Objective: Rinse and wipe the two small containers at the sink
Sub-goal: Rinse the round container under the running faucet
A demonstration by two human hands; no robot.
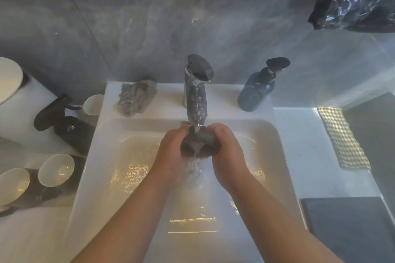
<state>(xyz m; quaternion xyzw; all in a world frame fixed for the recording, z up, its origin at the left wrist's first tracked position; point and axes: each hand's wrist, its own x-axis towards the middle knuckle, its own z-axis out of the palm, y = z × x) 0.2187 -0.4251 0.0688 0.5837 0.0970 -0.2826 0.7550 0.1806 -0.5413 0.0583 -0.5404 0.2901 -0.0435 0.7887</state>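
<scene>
Under the tap (195, 100), both hands, left (171, 151) and right (227, 153), are gripping one dark container (199, 142). Water is running over it mid-basin (275, 156), walls well apart. A bottle (256, 89) is standing behind.

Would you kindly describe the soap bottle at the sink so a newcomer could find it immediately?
Start at the white sink and its chrome tap. On the rim right of the tap stands the dark blue pump bottle. The crumpled grey cloth sits left of the tap.

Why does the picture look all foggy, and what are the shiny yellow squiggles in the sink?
In the head view, a milky haze softens everything, and pale light streaks slant in from the right. The squiggles are glare on the wet sink floor. The dark container between the left hand and right hand looks blurry under the running water. The wide lens bends the sink's edges.
</scene>
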